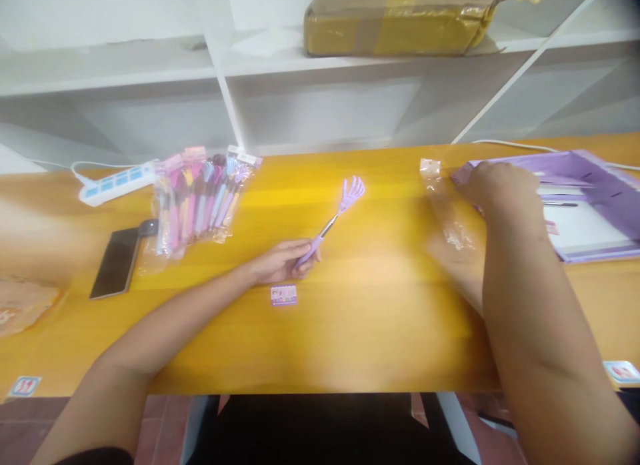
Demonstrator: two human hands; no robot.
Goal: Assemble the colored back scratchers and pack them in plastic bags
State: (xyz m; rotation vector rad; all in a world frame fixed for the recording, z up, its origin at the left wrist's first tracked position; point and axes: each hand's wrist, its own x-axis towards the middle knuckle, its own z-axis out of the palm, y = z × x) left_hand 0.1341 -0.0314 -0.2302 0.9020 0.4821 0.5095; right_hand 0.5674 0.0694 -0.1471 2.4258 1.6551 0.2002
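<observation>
My left hand is wrapped around the handle of a purple back scratcher, whose metal shaft and claw-shaped head point up and away to the right. Just below that hand, a small printed purple card lies on the table. Over at the right, my right hand is at the left corner of an open purple box. Its fingers are curled downward, and what they grip is hidden. Beside it lies a clear plastic sleeve with a header tab.
Several packaged back scratchers lie at the left, near a white power strip and a black phone. Inside the box are a pen and white sheets. A taped carton sits on the shelf above the wooden table.
</observation>
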